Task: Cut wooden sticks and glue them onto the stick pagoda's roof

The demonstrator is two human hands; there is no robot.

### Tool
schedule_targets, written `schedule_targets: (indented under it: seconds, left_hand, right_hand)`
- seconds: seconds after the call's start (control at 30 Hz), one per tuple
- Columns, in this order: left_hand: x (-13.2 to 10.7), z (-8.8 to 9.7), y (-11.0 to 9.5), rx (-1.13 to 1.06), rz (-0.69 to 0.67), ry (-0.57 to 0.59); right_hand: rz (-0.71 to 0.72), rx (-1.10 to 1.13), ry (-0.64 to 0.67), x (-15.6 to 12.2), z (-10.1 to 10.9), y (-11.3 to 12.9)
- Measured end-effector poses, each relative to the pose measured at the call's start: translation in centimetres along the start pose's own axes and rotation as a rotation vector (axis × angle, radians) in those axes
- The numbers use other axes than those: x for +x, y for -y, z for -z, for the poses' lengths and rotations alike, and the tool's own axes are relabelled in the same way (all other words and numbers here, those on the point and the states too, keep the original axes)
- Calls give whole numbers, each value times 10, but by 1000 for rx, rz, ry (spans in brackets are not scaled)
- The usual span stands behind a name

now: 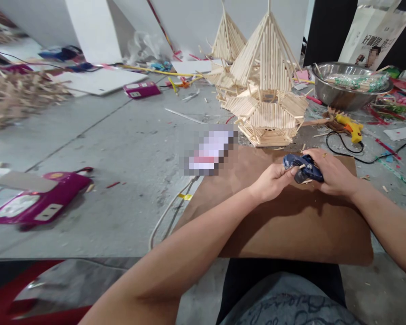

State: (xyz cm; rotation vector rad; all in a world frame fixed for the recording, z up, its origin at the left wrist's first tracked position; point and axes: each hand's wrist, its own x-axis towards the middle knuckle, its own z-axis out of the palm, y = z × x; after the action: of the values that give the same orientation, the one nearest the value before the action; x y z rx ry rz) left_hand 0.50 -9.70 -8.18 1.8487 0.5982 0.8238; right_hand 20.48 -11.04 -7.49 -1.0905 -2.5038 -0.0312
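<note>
Over a brown board (pixel 280 230) I hold a dark blue hand tool (pixel 313 169), which looks like a small cutter; its exact kind is hard to make out. My right hand (pixel 336 174) is closed round its right side, a ring on one finger. My left hand (pixel 272 183) is pinched at the tool's left side, with a short pale wooden stick (pixel 302 167) poking out by the thumb across the tool. Just beyond the board stands a pavilion-like model (pixel 269 113) built of wooden sticks, with a pointed stick roof (pixel 267 52) behind it.
A blurred phone (pixel 211 151) lies left of the board by a white cable (pixel 162 221). Purple power strips (pixel 50 198) sit further left. At right are a yellow glue gun (pixel 352 128) with its black cord and a steel bowl (pixel 352 97). A stick pile (pixel 20 97) is far left.
</note>
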Motion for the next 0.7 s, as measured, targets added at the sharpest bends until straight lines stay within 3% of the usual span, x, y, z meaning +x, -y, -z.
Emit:
schedule_targets:
  seconds: [0.2,0.47,0.7]
  left_hand:
    - [0,-2,4,-69,18,-2]
    - [-3,-5,14,64,-108,-169]
    - [-6,-4,9,203,-128,-190]
  right_hand:
    - [-10,1,3,0,0,2]
    - [-51,5,9,-4,-1,1]
    - [-47,-39,3,-6,-4,0]
